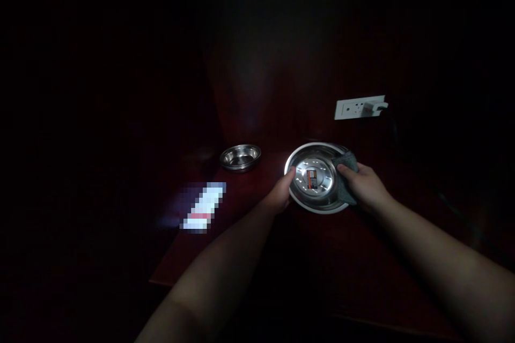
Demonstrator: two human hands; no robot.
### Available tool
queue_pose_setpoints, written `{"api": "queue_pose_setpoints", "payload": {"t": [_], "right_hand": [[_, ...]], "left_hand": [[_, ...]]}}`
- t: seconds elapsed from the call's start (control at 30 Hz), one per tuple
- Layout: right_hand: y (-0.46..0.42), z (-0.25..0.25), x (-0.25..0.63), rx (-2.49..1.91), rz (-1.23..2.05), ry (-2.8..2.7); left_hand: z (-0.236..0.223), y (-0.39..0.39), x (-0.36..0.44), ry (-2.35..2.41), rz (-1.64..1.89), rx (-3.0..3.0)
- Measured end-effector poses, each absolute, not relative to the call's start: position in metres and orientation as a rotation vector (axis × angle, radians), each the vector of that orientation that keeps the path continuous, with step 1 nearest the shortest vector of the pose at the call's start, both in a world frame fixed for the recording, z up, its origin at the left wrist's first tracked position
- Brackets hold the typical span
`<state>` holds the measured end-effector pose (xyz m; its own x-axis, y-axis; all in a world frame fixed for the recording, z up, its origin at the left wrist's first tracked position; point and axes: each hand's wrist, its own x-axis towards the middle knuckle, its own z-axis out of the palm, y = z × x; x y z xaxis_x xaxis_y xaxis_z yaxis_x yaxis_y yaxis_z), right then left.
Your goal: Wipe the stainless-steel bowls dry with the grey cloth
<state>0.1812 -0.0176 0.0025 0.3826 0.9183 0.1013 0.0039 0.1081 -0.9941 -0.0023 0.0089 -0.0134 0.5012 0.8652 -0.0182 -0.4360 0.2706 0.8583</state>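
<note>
Two hands: left [280, 191], grip closed on bowl's [317, 199] rim at nine o'clock; right [367, 186], grip pinching one cloth [346, 177] over rim at three. One bowl, held above counter [177, 262]; one label [312, 179] inside. One dish [240, 158] on counter, bowl's ten o'clock.
</note>
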Motion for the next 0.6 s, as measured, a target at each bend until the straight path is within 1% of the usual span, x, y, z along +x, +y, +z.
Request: {"api": "queue_pose_setpoints", "payload": {"t": [0.07, 0.17, 0.27, 0.33, 0.43, 0.53, 0.6], "right_hand": [[-0.014, 0.000, 0.183, -1.307, 0.818, -0.973], [-0.008, -0.004, 0.189, -1.354, 0.695, -0.948], [-0.005, -0.006, 0.192, -1.382, 0.563, -0.942], [-0.005, -0.006, 0.193, -1.393, 0.517, -0.958], [-0.007, -0.005, 0.190, -1.398, 0.487, -0.986], [-0.010, -0.004, 0.186, -1.380, 0.497, -0.999], [-0.013, -0.002, 0.182, -1.346, 0.502, -1.020]], "left_hand": [[-0.016, 0.011, -0.002, 0.612, 1.130, 1.026], [-0.015, 0.012, -0.007, 0.667, 1.429, 1.343], [-0.007, 0.003, -0.012, 0.874, 1.622, 1.662], [-0.001, -0.010, -0.011, 0.925, 1.674, 1.982], [0.003, -0.030, -0.002, 0.791, 1.426, 2.419], [0.000, -0.038, 0.008, 0.893, 1.157, 2.582], [-0.003, -0.038, 0.012, 0.983, 1.047, 2.649]]}}
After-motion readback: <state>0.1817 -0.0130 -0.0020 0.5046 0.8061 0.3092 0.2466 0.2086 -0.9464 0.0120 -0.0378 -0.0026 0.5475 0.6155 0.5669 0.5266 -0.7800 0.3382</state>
